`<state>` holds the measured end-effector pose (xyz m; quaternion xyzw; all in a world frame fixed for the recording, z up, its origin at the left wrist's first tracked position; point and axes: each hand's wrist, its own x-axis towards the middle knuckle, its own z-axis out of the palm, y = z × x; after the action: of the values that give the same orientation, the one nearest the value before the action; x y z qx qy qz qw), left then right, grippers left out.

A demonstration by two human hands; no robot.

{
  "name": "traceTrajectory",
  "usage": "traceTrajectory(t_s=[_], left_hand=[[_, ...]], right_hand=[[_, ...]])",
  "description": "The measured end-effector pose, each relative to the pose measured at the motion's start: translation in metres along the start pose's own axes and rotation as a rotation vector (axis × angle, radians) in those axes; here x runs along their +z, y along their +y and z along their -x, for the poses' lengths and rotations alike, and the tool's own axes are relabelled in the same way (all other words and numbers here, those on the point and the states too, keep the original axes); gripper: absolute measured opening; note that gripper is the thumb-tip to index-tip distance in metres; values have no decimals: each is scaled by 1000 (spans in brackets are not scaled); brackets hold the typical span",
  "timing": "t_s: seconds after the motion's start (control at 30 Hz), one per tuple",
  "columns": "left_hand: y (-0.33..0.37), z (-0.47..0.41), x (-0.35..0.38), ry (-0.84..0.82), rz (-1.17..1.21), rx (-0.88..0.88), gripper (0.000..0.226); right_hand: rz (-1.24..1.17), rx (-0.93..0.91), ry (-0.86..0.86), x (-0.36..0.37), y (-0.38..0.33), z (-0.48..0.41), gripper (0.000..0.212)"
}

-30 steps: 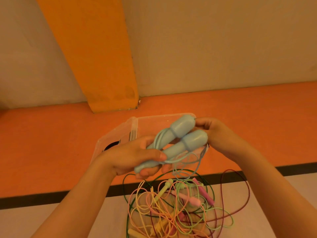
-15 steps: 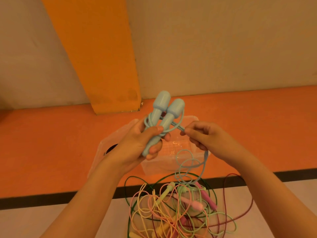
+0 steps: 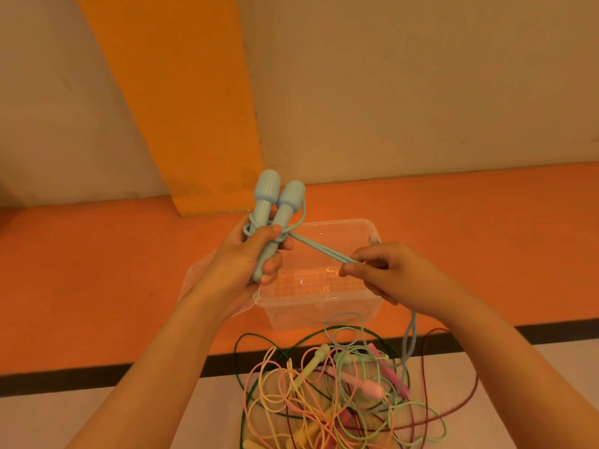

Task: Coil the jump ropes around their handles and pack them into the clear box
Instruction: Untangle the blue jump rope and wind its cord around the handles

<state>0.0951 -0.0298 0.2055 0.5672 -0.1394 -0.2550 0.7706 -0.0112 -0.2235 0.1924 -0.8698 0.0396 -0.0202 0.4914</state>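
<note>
My left hand (image 3: 246, 264) grips the two light blue jump rope handles (image 3: 275, 205) together, upright, above the clear box (image 3: 324, 303). A few turns of blue cord wrap the handles near my thumb. The blue cord (image 3: 321, 251) runs taut and doubled from the handles to my right hand (image 3: 385, 273), which pinches it over the box. More blue cord hangs from my right hand down to the floor pile. The box looks empty.
A tangled pile of jump ropes (image 3: 337, 393) in yellow, pink, green and dark red lies on the pale floor near me. The box stands on orange floor, with an orange pillar (image 3: 181, 108) and a beige wall behind it.
My left hand turned the blue handles from lying sideways to upright and raised them. My right hand let go of the handle ends, took the cord and pulled it out to the right.
</note>
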Motion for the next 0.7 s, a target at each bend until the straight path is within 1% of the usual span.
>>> traceTrajectory(t_s=[0.13, 0.23, 0.3, 0.33, 0.4, 0.47, 0.53, 0.63, 0.7], left_hand=[[4, 0, -1, 2, 19, 27, 2], [4, 1, 0, -37, 14, 18, 8], [4, 3, 1, -95, 13, 3, 11], [4, 5, 2, -137, 14, -5, 10], [1, 8, 6, -238, 11, -24, 10], [-4, 12, 12, -324, 5, -53, 11], [-8, 14, 16, -366, 5, -70, 11], [-6, 12, 15, -353, -1, -78, 12], [-3, 11, 12, -338, -1, -70, 16]], right_hand=[[-109, 80, 1, -4, 3, -1, 29], [-159, 84, 2, -5, 5, 0, 26], [-227, 92, -41, -5, 2, 3, 18], [-267, 103, -72, -3, -1, 3, 18], [-330, 98, -132, 4, -7, 4, 26], [-395, 41, -155, 16, -13, 3, 24], [-405, -24, -116, 26, -15, 0, 14], [-351, -65, -15, 27, -13, -6, 19], [-315, -74, 22, 22, -12, -8, 21]])
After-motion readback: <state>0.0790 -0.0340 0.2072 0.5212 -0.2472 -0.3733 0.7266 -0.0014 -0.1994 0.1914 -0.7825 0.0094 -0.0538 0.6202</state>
